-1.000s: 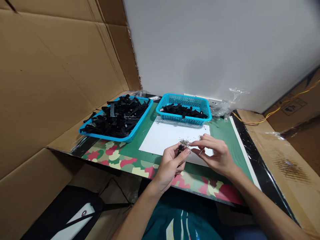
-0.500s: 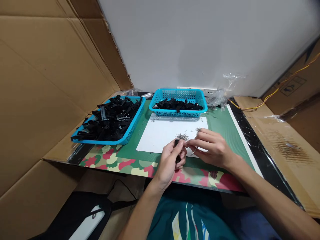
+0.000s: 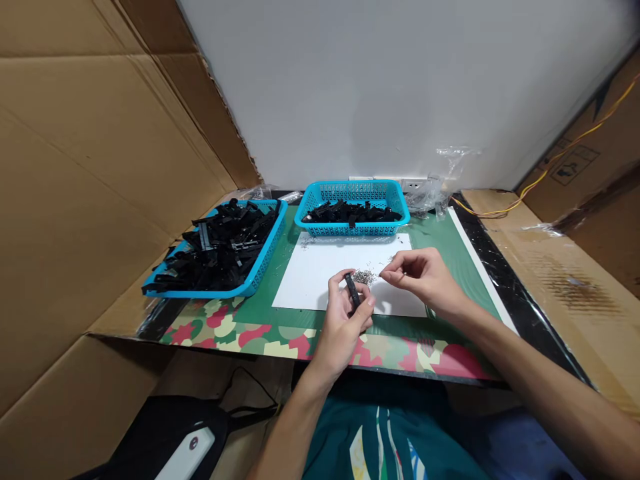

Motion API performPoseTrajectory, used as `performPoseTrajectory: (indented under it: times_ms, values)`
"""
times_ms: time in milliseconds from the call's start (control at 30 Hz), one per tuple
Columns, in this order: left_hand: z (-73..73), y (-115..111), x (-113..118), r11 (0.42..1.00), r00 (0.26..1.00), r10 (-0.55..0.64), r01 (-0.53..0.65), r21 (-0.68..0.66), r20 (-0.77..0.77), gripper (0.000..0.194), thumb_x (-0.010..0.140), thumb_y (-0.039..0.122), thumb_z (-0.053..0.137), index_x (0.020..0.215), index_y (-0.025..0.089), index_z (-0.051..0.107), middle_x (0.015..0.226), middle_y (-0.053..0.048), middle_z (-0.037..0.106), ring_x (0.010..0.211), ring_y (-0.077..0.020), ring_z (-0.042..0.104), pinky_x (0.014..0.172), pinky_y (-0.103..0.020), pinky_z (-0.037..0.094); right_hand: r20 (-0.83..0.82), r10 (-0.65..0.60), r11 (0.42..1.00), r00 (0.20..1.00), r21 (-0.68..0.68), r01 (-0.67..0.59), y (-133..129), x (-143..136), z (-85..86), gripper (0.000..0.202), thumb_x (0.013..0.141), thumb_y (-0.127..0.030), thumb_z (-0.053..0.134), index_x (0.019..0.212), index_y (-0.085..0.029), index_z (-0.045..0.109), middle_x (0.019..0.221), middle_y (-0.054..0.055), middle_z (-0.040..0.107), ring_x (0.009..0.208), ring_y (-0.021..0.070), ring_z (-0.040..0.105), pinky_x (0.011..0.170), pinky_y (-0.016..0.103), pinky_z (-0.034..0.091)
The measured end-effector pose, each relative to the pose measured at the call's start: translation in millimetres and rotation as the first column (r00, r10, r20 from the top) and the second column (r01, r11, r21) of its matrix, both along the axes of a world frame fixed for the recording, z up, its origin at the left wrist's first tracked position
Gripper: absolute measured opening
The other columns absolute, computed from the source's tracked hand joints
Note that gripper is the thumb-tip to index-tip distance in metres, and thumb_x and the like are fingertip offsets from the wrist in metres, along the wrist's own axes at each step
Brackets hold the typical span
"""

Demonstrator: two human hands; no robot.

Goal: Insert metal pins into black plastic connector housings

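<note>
While the left hand (image 3: 345,319) curls over the near edge of the white sheet (image 3: 325,270), its thumb and fingers pinch a small black plastic part (image 3: 352,292), held nearly upright and tilted a little toward eleven o'clock. The right hand (image 3: 420,277) hangs at about two o'clock from the left hand, just beside it but apart, with thumb and forefinger drawn together at their tips; whether anything sits between them is too small to tell. Between the two hands, a little beyond them, lies a small heap of tiny metal bits (image 3: 364,276) on the sheet.

The sheet rests on a green mat (image 3: 440,250), whose near border shows a camouflage pattern (image 3: 235,330). At twelve o'clock from the hands, touching the far edge of the sheet, stands a small blue basket (image 3: 353,230) with black parts in it. At ten o'clock, well apart from the hands, a wider blue tray (image 3: 250,280) is piled with more black parts (image 3: 220,243). Crumpled clear plastic (image 3: 430,197) lies at one o'clock beside the basket, against the grey wall (image 3: 375,87). Cardboard walls (image 3: 90,167) rise at nine o'clock, and a yellow wire (image 3: 505,210) runs off at two o'clock.
</note>
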State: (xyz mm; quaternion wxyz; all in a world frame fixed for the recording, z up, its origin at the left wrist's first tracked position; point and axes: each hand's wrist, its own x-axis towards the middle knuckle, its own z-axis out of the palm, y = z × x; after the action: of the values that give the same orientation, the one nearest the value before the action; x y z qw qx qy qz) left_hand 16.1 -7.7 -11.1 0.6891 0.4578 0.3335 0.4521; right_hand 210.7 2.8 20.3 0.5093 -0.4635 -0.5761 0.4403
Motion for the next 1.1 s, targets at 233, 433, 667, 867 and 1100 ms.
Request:
performPoseTrajectory:
  times_ms: [233,433,667,867,1100]
  values:
    - [1.8,-0.1,-0.4,0.988,0.985,-0.027,0.052,0.148,-0.169,0.051,0.102,0.043,0.064,0.147,0.021,0.055,0.118,-0.010,0.064,0.079,-0.0138,0.056,0.074,-0.028,0.051,0.040,-0.044,0.999,0.998,0.010,0.044,3.6,8.7,-3.0,0.027,0.080,-0.042,0.082,0.075,-0.016,0.075,0.069,0.004,0.068,0.062,0.0135,0.053,0.056,0.027,0.038]
    - [5.1,-2.0,1.2,0.985,0.964,0.026,0.021,0.172,-0.266,0.060,0.099,0.051,0.066,0.149,0.021,0.050,0.083,-0.002,0.064,0.063,-0.0142,0.048,0.058,-0.026,0.037,0.043,-0.070,0.997,0.997,0.019,0.069,4.5,19.3,0.1,0.028,0.079,-0.042,0.083,0.073,-0.017,0.073,0.069,0.003,0.067,0.064,0.0145,0.054,0.058,0.028,0.040]
    - [13.1,-5.5,-3.3,0.927,0.774,0.124,0.134,0.352,-0.621,0.038,0.106,0.050,0.052,0.127,0.025,0.072,0.070,-0.001,0.055,0.063,-0.0187,0.049,0.061,-0.028,0.033,0.129,0.107,0.989,0.986,-0.113,-0.093,7.9,21.1,-4.2,0.017,0.079,-0.031,0.076,0.073,-0.015,0.072,0.061,-0.003,0.054,0.058,0.0107,0.045,0.056,0.026,0.035]
    - [10.5,-10.7,2.5,0.806,0.488,0.275,0.352,0.476,-0.828,0.032,0.111,0.030,0.042,0.117,0.021,0.072,0.084,-0.006,0.066,0.080,-0.0240,0.062,0.069,-0.030,0.039,0.274,0.187,0.956,0.944,-0.273,-0.110,10.5,23.0,-6.6,0.007,0.075,-0.020,0.070,0.070,-0.015,0.070,0.064,0.002,0.067,0.059,0.0128,0.055,0.056,0.025,0.041]
    - [6.2,-12.8,4.6,0.746,0.429,0.348,0.412,0.523,-0.834,0.032,0.112,0.028,0.042,0.124,0.019,0.070,0.089,-0.008,0.072,0.091,-0.0268,0.068,0.075,-0.033,0.047,0.470,0.135,0.981,0.873,-0.187,-0.051,7.0,14.9,-3.6,0.010,0.074,-0.010,0.065,0.068,-0.014,0.072,0.062,0.002,0.067,0.058,0.0127,0.056,0.054,0.025,0.040]
